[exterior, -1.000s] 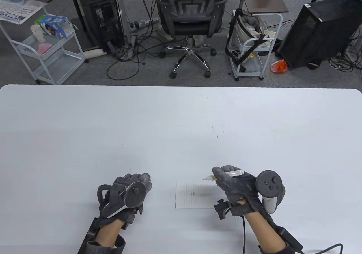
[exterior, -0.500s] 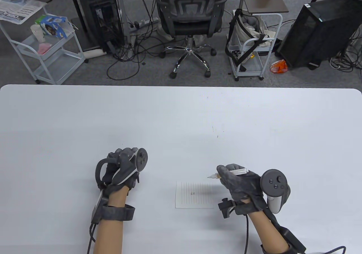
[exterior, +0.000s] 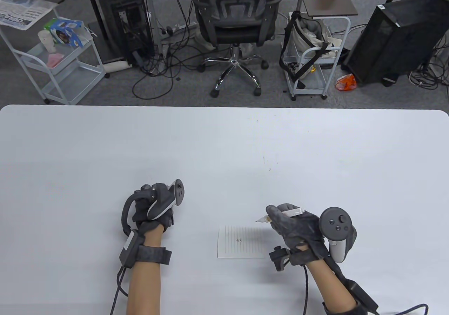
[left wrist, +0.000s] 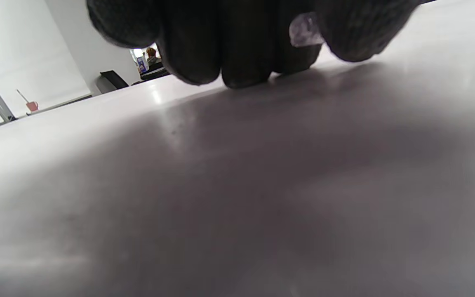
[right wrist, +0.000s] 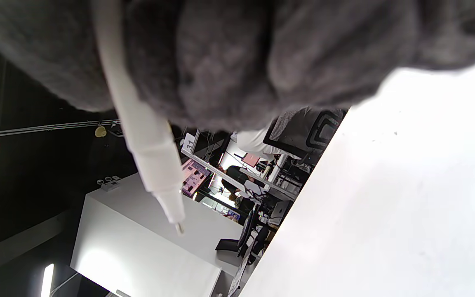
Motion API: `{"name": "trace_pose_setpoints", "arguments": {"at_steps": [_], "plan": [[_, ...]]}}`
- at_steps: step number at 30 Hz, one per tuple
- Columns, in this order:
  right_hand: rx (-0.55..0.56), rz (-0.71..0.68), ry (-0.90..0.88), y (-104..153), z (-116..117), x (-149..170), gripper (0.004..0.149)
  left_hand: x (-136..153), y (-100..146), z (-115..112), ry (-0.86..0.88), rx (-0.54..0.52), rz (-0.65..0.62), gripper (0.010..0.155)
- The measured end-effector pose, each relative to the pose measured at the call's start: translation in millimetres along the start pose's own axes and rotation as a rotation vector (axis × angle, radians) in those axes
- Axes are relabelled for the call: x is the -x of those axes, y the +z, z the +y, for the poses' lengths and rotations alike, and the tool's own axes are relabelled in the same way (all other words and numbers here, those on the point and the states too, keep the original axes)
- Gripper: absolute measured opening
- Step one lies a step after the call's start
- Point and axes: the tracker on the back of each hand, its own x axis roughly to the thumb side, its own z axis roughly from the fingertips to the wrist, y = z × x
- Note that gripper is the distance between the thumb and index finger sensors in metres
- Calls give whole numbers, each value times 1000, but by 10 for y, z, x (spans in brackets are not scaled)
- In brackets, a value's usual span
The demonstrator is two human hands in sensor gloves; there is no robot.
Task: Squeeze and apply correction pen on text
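A small lined paper (exterior: 242, 246) with a short piece of text (exterior: 239, 239) lies on the white table (exterior: 224, 146). My right hand (exterior: 280, 218) grips a white correction pen (exterior: 292, 212) with its tip pointing left, just above the paper's top right corner and off the text. In the right wrist view the pen (right wrist: 146, 144) sticks out below my curled fingers (right wrist: 229, 66), nib bare. My left hand (exterior: 151, 197) rests curled on the table left of the paper. In the left wrist view its fingers (left wrist: 221, 41) pinch a small clear cap (left wrist: 305, 32).
Behind the table's far edge stand an office chair (exterior: 235, 17), two white carts (exterior: 59, 59) (exterior: 312, 55) and computer towers (exterior: 393, 38). A cable (exterior: 305, 287) runs along my right forearm.
My left hand has moved forward, away from the table's near edge, and turned on its side. My right hand with the pen has stayed almost in place.
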Motion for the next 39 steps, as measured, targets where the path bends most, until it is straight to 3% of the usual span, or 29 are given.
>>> {"name": "trace_pose_setpoints", "arguments": {"at_steps": [6,23,30,35,39], "plan": [[-4,-3,15,0,19,-1,42,35,4,-36,61,50,9,55],[3,3,6,6,-5,10,42,-24,46,-52,24,100,8,62],[7,13,6,-3,-19,23,42,6,182,123,106,-57,-19,72],[10,17,21,6,-20,24,42,-13,459,411,226,-158,-131,74],[7,17,33,10,9,26,42,-77,730,517,340,-167,-209,75]]}}
